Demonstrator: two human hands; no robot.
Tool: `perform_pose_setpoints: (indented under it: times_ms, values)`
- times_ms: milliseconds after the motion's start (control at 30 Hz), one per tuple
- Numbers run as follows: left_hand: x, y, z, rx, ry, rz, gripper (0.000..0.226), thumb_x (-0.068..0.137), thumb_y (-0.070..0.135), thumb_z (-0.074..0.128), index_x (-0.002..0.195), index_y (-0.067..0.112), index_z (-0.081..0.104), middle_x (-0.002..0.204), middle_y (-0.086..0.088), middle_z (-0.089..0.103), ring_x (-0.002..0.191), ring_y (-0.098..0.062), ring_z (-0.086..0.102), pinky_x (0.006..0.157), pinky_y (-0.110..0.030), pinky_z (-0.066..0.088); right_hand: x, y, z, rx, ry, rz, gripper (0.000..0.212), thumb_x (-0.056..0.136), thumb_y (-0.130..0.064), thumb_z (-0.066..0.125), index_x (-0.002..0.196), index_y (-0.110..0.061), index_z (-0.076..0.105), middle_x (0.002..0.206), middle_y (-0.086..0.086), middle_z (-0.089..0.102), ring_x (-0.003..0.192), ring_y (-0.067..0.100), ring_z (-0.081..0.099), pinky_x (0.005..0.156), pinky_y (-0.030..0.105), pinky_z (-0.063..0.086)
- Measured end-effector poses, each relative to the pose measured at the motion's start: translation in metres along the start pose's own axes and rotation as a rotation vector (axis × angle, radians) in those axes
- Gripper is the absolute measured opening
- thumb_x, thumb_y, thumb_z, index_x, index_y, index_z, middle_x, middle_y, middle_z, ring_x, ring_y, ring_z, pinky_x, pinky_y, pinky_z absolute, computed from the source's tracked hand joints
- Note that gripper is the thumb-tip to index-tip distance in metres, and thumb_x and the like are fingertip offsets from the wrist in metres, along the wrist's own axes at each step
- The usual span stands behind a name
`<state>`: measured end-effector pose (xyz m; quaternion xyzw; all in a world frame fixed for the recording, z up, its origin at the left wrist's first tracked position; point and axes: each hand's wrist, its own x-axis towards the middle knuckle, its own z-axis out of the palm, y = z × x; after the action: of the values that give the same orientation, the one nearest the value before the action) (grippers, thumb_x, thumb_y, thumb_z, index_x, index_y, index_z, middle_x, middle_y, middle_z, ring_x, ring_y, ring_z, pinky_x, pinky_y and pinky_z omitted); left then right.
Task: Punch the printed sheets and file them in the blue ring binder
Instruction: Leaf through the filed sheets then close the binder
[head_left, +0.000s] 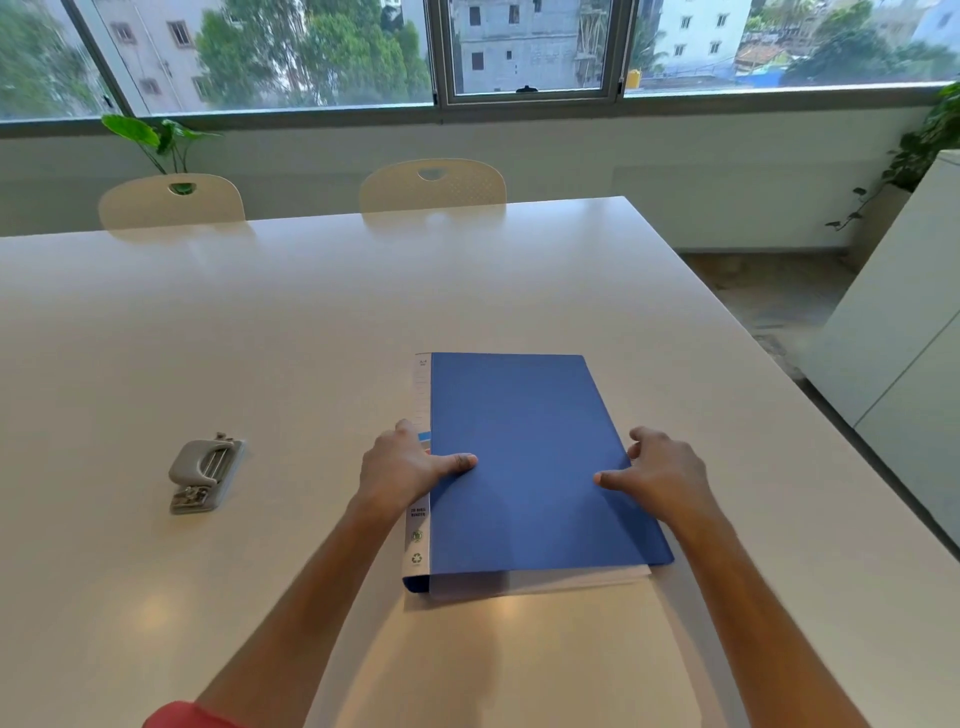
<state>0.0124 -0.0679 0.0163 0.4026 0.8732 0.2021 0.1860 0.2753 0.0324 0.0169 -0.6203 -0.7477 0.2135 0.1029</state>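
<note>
Binder (524, 457) closed, spine label "RING BINDER" | L hand (402, 465) grips spine | R hand (662, 475) grips open edge

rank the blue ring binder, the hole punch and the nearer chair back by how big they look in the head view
1. blue ring binder, clearly largest.
2. chair back, though it sits farther away, so it looks smaller than it is.
3. hole punch, smallest.

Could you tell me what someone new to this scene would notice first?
The closed blue ring binder lies near the table's front edge, the left hand gripping its spine side and the right hand its opening edge. A grey hole punch sits apart to the left.
</note>
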Motion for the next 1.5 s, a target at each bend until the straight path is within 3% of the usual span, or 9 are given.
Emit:
perform_pose_setpoints:
  times_ms: [200, 600, 667, 767, 833, 1000, 1100, 1400, 1500]
  values:
    - [0.003, -0.002, 0.003, -0.292, -0.06, -0.074, 0.078, 0.05, 0.061, 0.084, 0.104, 0.015, 0.051, 0.104, -0.003, 0.065, 0.085, -0.022, 0.067, 0.078, -0.042, 0.058, -0.005, -0.007, 0.01, -0.165, 0.056, -0.044, 0.048, 0.075, -0.046, 0.074, 0.103, -0.012, 0.056, 0.104, 0.007, 0.065, 0.097, 0.025, 0.062, 0.066, 0.028, 0.034]
    - [-0.003, -0.003, 0.006, -0.586, -0.081, -0.03, 0.078, 0.041, 0.051, 0.091, 0.102, 0.021, 0.051, 0.1, -0.001, 0.069, 0.085, -0.023, 0.07, 0.079, -0.046, 0.059, 0.002, 0.002, 0.0, 0.11, -0.032, 0.025, 0.041, 0.069, -0.051, 0.075, 0.07, -0.02, 0.047, 0.086, 0.002, 0.059, 0.077, 0.021, 0.055, 0.052, 0.028, 0.032]
    - [-0.007, -0.006, 0.008, -0.647, -0.059, -0.005, 0.076, 0.041, 0.046, 0.093, 0.101, 0.022, 0.054, 0.097, 0.0, 0.071, 0.083, -0.021, 0.071, 0.078, -0.045, 0.06, 0.006, 0.004, -0.003, 0.152, -0.053, 0.035, 0.041, 0.074, -0.057, 0.07, 0.081, -0.018, 0.057, 0.093, 0.004, 0.062, 0.083, 0.021, 0.058, 0.058, 0.029, 0.039]
    - [-0.009, -0.009, 0.008, -0.728, -0.046, 0.018, 0.079, 0.038, 0.045, 0.094, 0.104, 0.022, 0.057, 0.097, -0.001, 0.072, 0.083, -0.02, 0.071, 0.08, -0.045, 0.059, 0.013, 0.007, -0.005, 0.258, -0.083, 0.07, 0.063, 0.082, -0.054, 0.065, 0.123, -0.006, 0.059, 0.12, 0.009, 0.064, 0.107, 0.026, 0.06, 0.083, 0.033, 0.047]
    - [-0.01, -0.01, 0.007, -0.754, -0.04, 0.035, 0.089, 0.038, 0.047, 0.094, 0.112, 0.018, 0.056, 0.103, -0.005, 0.071, 0.089, -0.024, 0.07, 0.082, -0.048, 0.058, 0.016, 0.008, -0.007, 0.345, -0.114, 0.087, 0.054, 0.085, -0.047, 0.065, 0.119, -0.005, 0.063, 0.117, 0.009, 0.067, 0.105, 0.026, 0.064, 0.09, 0.039, 0.052]
    - [-0.011, -0.012, 0.001, -0.792, -0.016, 0.058, 0.088, 0.038, 0.052, 0.092, 0.112, 0.025, 0.052, 0.104, -0.004, 0.068, 0.087, -0.027, 0.07, 0.076, -0.047, 0.06, 0.016, 0.005, -0.01, 0.602, -0.235, 0.14, 0.018, 0.093, -0.023, 0.062, 0.095, -0.006, 0.069, 0.09, 0.008, 0.074, 0.076, 0.017, 0.071, 0.058, 0.025, 0.053]
    - [-0.008, -0.014, -0.005, -0.777, -0.016, 0.046, 0.092, 0.042, 0.054, 0.09, 0.118, 0.022, 0.049, 0.107, -0.004, 0.065, 0.089, -0.028, 0.068, 0.077, -0.047, 0.06, 0.016, 0.002, -0.008, 0.676, -0.226, 0.146, 0.01, 0.093, -0.013, 0.062, 0.093, -0.006, 0.068, 0.087, 0.01, 0.073, 0.075, 0.02, 0.07, 0.058, 0.026, 0.053]
    - [0.024, -0.03, -0.031, -0.921, -0.158, -0.09, 0.038, 0.079, 0.022, 0.072, 0.113, 0.011, 0.058, 0.101, -0.013, 0.073, 0.084, -0.032, 0.073, 0.08, -0.052, 0.058, 0.032, -0.018, 0.002, 0.718, -0.18, 0.131, 0.014, 0.09, -0.005, 0.063, 0.088, 0.007, 0.07, 0.081, 0.016, 0.07, 0.069, 0.025, 0.063, 0.064, 0.031, 0.049]
    - [0.038, -0.036, -0.043, -0.966, -0.216, -0.132, 0.021, 0.09, 0.015, 0.061, 0.11, 0.011, 0.059, 0.095, -0.015, 0.075, 0.078, -0.033, 0.072, 0.067, -0.043, 0.059, 0.046, -0.03, 0.003, 0.705, -0.184, 0.121, 0.018, 0.091, -0.004, 0.062, 0.09, 0.013, 0.067, 0.082, 0.018, 0.068, 0.071, 0.026, 0.061, 0.066, 0.034, 0.049]
